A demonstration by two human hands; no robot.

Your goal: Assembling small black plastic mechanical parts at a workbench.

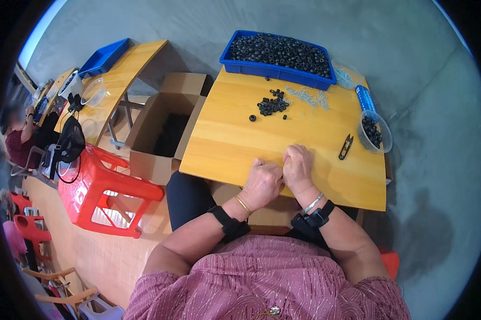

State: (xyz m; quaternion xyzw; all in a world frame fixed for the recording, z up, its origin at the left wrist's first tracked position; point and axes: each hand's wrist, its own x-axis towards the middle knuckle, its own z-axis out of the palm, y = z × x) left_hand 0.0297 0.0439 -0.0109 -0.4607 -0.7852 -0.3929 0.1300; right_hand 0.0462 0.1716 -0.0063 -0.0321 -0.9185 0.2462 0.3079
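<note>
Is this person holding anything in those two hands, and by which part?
It cannot be told: the left hand and right hand are curled close together, hiding anything inside them.

Looks like smooth, lightly glossy wood on the tabletop [230,133]. Shows shiny plastic on the red stool [83,192], smooth plastic on the blue tray [278,72], matt cardboard on the box [150,168], cloth on the shirt [267,272], dull surfaces on the black beads [270,108].

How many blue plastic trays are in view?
2: a blue rectangular plastic tray heaped with small black rings at the far end of the yellow wooden table, and a second blue tray on the left wooden table. More may be hidden farther back.
</note>
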